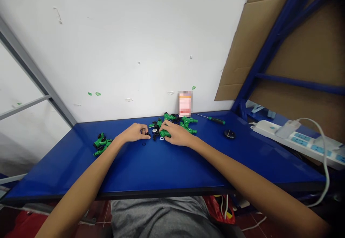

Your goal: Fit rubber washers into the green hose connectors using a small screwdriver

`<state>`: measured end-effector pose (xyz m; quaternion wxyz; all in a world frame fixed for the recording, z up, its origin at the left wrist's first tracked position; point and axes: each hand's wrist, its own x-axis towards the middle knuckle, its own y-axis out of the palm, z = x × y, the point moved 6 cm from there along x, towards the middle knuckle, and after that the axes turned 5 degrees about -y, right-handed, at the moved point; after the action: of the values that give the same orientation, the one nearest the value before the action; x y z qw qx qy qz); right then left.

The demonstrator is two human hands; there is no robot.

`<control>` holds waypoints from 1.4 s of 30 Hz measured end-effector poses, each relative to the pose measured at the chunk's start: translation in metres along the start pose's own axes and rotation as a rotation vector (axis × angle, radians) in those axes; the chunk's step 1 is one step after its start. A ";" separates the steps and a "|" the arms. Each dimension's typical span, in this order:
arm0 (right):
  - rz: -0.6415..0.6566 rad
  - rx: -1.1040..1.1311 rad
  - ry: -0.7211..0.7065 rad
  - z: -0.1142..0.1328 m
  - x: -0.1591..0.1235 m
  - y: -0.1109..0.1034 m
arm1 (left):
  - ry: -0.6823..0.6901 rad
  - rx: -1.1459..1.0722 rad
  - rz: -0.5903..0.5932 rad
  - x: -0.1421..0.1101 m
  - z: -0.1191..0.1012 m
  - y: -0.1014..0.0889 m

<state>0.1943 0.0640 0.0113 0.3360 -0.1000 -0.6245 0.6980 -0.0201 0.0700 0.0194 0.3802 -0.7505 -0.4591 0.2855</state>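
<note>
My left hand [134,132] pinches a thin metal shaft, probably a small screwdriver [149,127], whose handle is hidden in my fingers. My right hand [175,133] is shut on a green plastic hose fitting [165,133], close to my left fingertips. Between my hands lies a small pile of black and white rings [155,134]. Several more green fittings [188,124] sit just beyond my right hand, and another cluster [101,143] lies to the left of my left hand. A green-handled screwdriver [217,120] rests further right.
The blue table [161,169] meets a scuffed white wall behind it. A dark oval object [229,134] lies to the right, and a blurred upright carton [184,104] stands at the back. A white power strip [293,141] with a trailing cable sits beyond the blue steel shelf frame [269,51].
</note>
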 end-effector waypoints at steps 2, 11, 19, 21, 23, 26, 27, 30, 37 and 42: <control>-0.001 -0.002 0.001 0.001 0.000 -0.001 | -0.008 0.017 -0.046 0.000 0.000 -0.002; -0.002 0.013 -0.001 0.002 0.000 -0.001 | -0.011 0.008 0.240 -0.022 -0.003 -0.022; 0.011 0.007 0.016 0.000 0.000 0.000 | 0.101 0.040 0.278 -0.010 -0.003 -0.002; 0.010 0.004 0.013 0.000 0.000 0.000 | 0.118 0.035 0.221 -0.008 -0.004 -0.003; 0.008 0.000 0.009 0.000 0.000 0.000 | 0.134 0.050 0.165 -0.007 -0.005 -0.004; 0.010 0.002 0.012 -0.001 0.000 0.001 | 0.157 0.114 0.049 -0.003 -0.008 -0.002; 0.011 0.004 0.013 -0.001 0.000 0.001 | 0.160 0.133 0.007 -0.001 -0.009 0.000; 0.013 0.003 0.012 -0.001 0.000 0.000 | 0.147 0.167 -0.097 0.004 -0.011 0.008; 0.033 -0.026 0.035 -0.004 0.000 -0.004 | 0.105 0.134 -0.276 0.002 -0.013 0.000; 0.014 -0.029 0.044 -0.013 -0.001 -0.005 | 0.042 0.081 -0.431 -0.007 -0.016 -0.020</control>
<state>0.2042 0.0740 0.0130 0.3435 -0.1246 -0.6262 0.6887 -0.0199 0.0640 0.0451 0.4715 -0.6249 -0.5891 0.2002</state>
